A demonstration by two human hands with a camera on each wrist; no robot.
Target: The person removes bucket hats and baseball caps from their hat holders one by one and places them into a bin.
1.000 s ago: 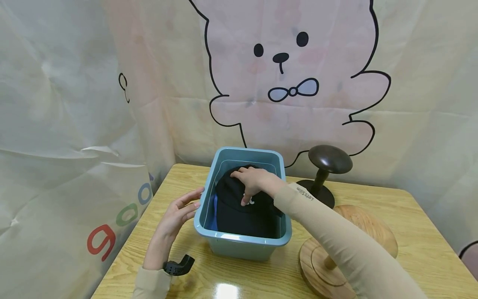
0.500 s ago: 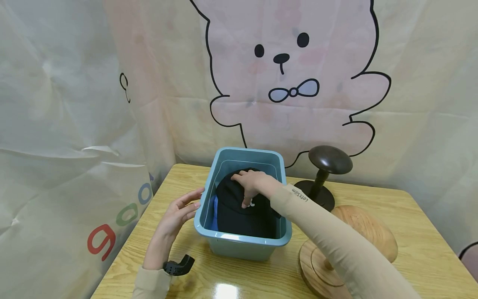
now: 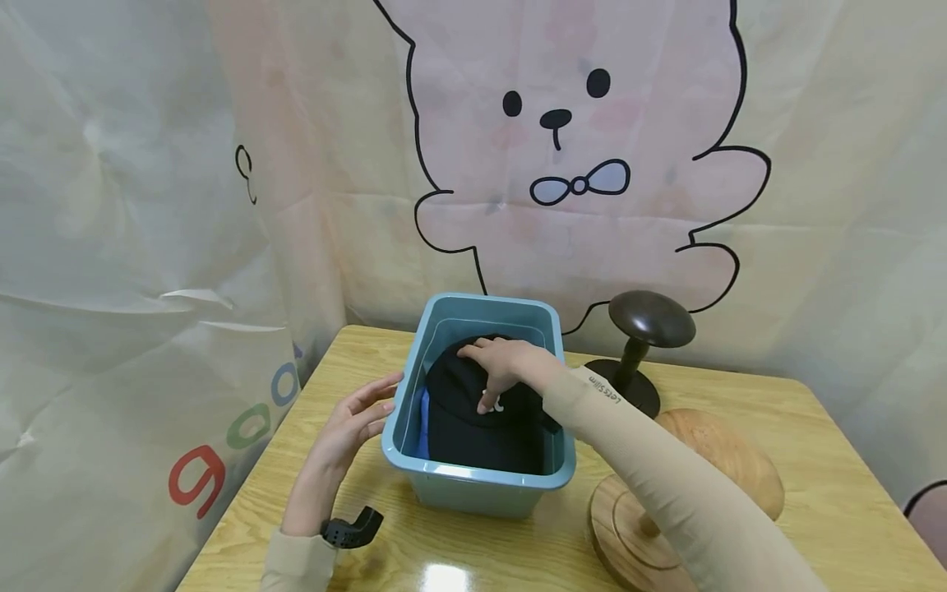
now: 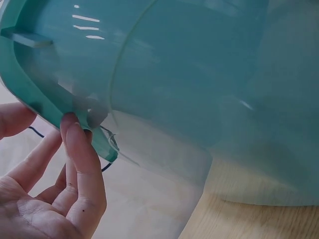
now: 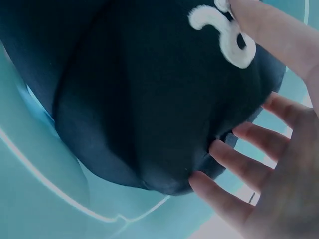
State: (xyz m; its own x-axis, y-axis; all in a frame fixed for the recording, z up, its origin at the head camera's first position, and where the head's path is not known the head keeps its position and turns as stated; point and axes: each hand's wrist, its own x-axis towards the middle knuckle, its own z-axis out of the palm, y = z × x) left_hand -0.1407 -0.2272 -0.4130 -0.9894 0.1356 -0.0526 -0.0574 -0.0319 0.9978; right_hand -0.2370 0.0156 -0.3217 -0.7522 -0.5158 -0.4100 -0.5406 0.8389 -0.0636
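Note:
In the head view, a black cap (image 3: 466, 436) with a white emblem lies inside a blue plastic bin (image 3: 481, 493). Spread over the cap's crown is my right hand (image 3: 506, 366); the right wrist view has its thumb by the white emblem (image 5: 239, 50) and its fingertips against the crown's edge. My left hand (image 3: 362, 419) is at the bin's left side. Seen from the left wrist, its fingertips touch the rim (image 4: 47, 99) from outside and below, fingers loosely bent. Blue fabric (image 3: 424, 423) shows beside the cap; what lies underneath is hidden.
Behind the right arm stand a dark mushroom-shaped stand (image 3: 651, 319) and a pale wooden one (image 3: 718, 444), partly covered by the sleeve. The wooden table (image 3: 799, 485) meets a printed cloth backdrop (image 3: 814, 271) behind and at the left.
The right hand has shifted very slightly on the cap. The left hand, bin and cap stay in place; the whole view drifts a few pixels.

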